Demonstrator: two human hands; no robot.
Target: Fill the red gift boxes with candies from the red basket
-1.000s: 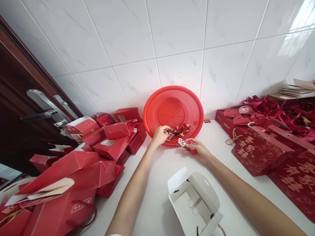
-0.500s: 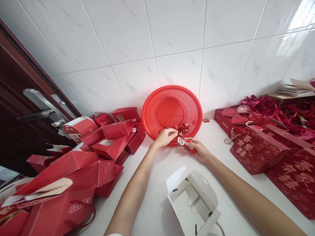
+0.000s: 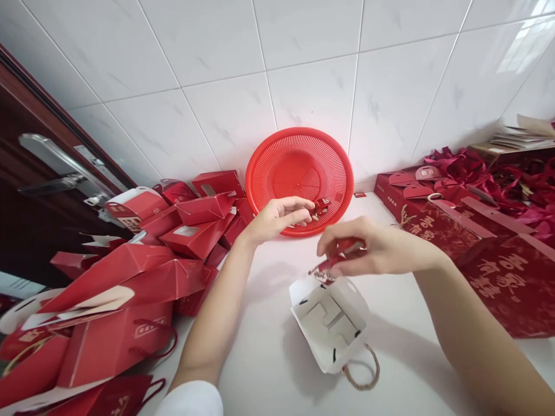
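A red perforated basket (image 3: 299,134) leans against the wall, with small red packets (image 3: 321,205) low inside it. My left hand (image 3: 281,219) is over the basket's front rim, fingers curved beside those packets; whether it grips one is unclear. My right hand (image 3: 368,248) is closed on small red wrapped items (image 3: 326,270), one with white showing. It holds them above the back edge of an open white box (image 3: 332,329). The box stands on the table, its flaps up and a rope handle at its front right; its visible inside shows bare card.
Red folded boxes (image 3: 125,289) are piled on the left, near a dark door (image 3: 26,190). Red gift boxes (image 3: 503,260) and dark pink ribbons (image 3: 463,164) lie on the right. A tiled wall (image 3: 312,86) rises behind the white table (image 3: 260,370).
My right hand has moved from the basket's front toward me, carrying red items over the white box. My left hand stays by the basket. The view has shifted somewhat.
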